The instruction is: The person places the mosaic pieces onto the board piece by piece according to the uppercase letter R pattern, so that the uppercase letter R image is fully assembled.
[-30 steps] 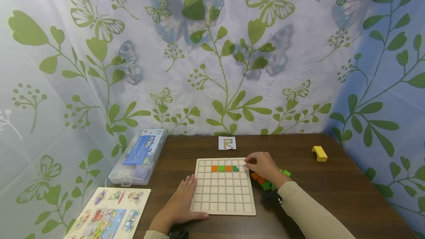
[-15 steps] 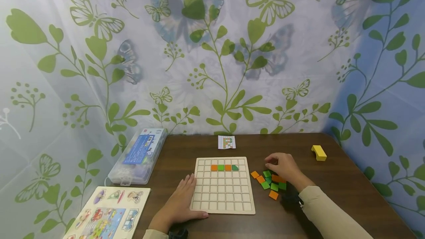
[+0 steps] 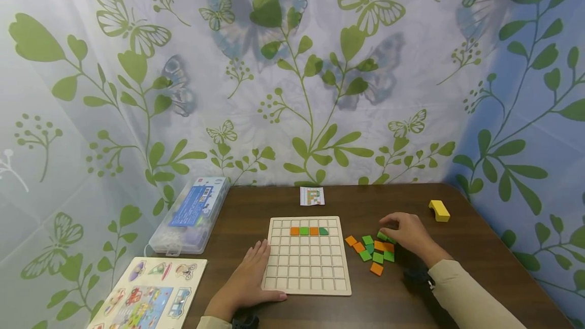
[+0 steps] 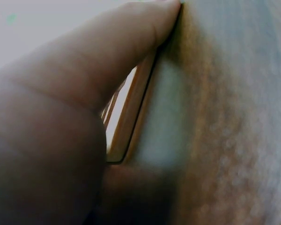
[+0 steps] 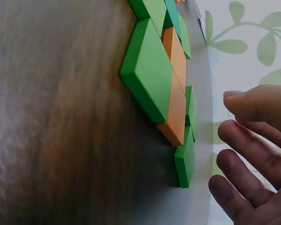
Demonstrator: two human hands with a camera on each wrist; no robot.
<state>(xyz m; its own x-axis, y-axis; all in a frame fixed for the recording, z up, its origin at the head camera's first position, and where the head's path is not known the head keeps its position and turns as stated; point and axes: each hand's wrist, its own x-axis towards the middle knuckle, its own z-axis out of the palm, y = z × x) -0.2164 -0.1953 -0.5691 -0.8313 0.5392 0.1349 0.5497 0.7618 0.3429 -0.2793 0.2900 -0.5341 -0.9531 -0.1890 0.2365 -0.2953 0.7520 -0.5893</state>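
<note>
A pale wooden grid board [image 3: 307, 263] lies in the middle of the table in the head view. In one row sit an orange tile [image 3: 294, 231], a light green tile [image 3: 304, 231], another orange tile [image 3: 314, 231] and a dark green piece [image 3: 323, 231] with a rounded corner. My left hand [image 3: 247, 279] rests at the board's near left corner, fingers along its left side and thumb along the near edge. My right hand [image 3: 408, 232] hovers at the right end of a loose group of orange and green tiles [image 3: 378, 257]. In the right wrist view its bent fingers hold nothing, apart from the tiles.
Behind the board lies a small pattern card [image 3: 312, 196]. A yellow arch block [image 3: 440, 210] stands at the far right. On the left are a clear plastic case [image 3: 192, 217] and a picture puzzle board [image 3: 151, 293]. A patterned curtain [image 3: 292, 116] hangs behind the table.
My right hand has moved right from the board's far right corner, over the loose tiles to their right end, uncovering most of them. The left hand stays on the board's corner.
</note>
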